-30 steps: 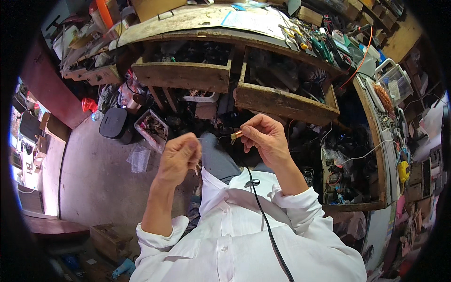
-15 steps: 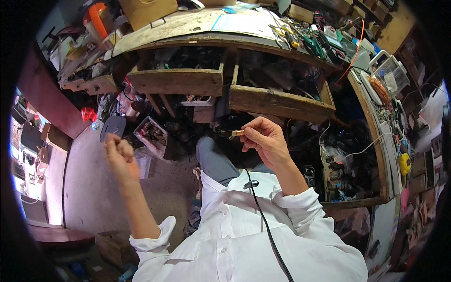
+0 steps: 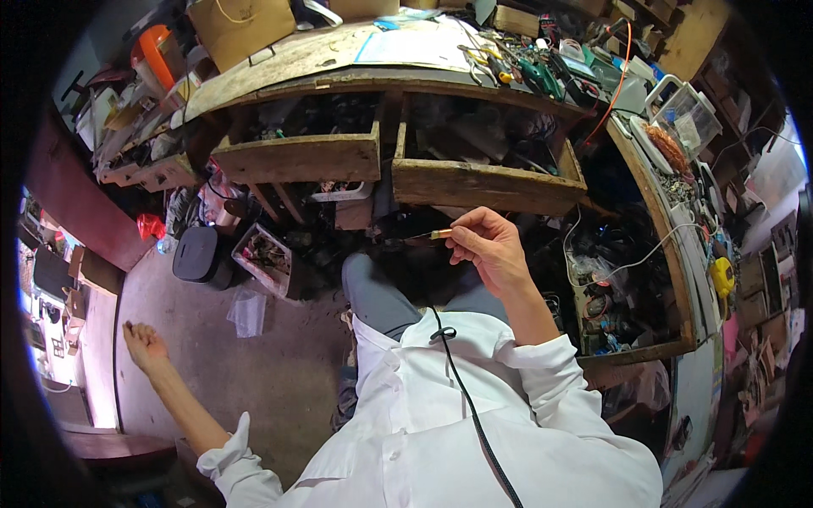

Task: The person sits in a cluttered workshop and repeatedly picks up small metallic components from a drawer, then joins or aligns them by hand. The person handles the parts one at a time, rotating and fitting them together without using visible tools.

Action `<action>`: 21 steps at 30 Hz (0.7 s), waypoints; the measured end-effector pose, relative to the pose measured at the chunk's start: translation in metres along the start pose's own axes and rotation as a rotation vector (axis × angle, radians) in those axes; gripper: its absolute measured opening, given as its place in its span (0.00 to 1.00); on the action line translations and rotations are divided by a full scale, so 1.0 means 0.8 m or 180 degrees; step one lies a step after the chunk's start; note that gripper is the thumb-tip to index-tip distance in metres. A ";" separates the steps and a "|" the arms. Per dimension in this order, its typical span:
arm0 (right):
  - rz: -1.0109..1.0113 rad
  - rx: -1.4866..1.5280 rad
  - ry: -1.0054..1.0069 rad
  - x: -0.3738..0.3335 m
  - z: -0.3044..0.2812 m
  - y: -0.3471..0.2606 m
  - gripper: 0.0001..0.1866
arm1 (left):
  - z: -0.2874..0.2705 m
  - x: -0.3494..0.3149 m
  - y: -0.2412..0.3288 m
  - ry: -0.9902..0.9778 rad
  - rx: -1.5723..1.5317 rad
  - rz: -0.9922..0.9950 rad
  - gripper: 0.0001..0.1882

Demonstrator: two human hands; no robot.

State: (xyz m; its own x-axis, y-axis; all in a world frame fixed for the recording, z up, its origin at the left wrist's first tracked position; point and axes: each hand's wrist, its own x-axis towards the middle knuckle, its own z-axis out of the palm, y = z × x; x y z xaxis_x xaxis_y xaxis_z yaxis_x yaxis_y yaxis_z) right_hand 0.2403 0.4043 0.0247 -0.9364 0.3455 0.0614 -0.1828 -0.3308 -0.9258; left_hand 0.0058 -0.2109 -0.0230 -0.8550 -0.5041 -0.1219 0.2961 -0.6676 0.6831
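The right hand point(image 3: 495, 250) pinches a gold cylinder point(image 3: 440, 234) just near of the right drawer point(image 3: 487, 185); the left hand point(image 3: 146, 343), left over grey floor point(image 3: 275, 381), curls, its grip unclear. Far: worn bench point(image 3: 309, 52), white sheet point(image 3: 415, 44), writing unreadable.

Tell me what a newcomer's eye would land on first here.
Probably the white shirt filling the bottom centre, then, above it near the middle, the right hand pinching a small gold-coloured piece. The left hand stretches far out over the floor at lower left. Across the top, a cluttered workbench has open wooden drawers beneath it.
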 end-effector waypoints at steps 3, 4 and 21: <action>-0.0018 0.0062 -0.0099 0.001 -0.004 -0.003 0.06 | -0.082 0.076 0.043 0.0590 0.0229 0.0505 0.08; -0.0033 0.0066 -0.0102 0.001 -0.005 -0.005 0.07 | -0.081 0.074 0.044 0.0860 0.0241 0.0649 0.08; -0.0079 -0.0161 -0.0520 0.013 0.031 -0.016 0.08 | 0.154 -0.202 -0.113 -0.2020 0.1485 -0.0234 0.17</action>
State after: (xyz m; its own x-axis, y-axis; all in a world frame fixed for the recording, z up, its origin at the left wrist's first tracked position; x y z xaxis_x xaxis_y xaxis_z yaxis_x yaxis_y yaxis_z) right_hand 0.2256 0.3901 0.0467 -0.9688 0.2043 0.1404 -0.1949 -0.2779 -0.9406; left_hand 0.0653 -0.0020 0.0237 -0.9866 0.0351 0.1596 0.1404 -0.3175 0.9378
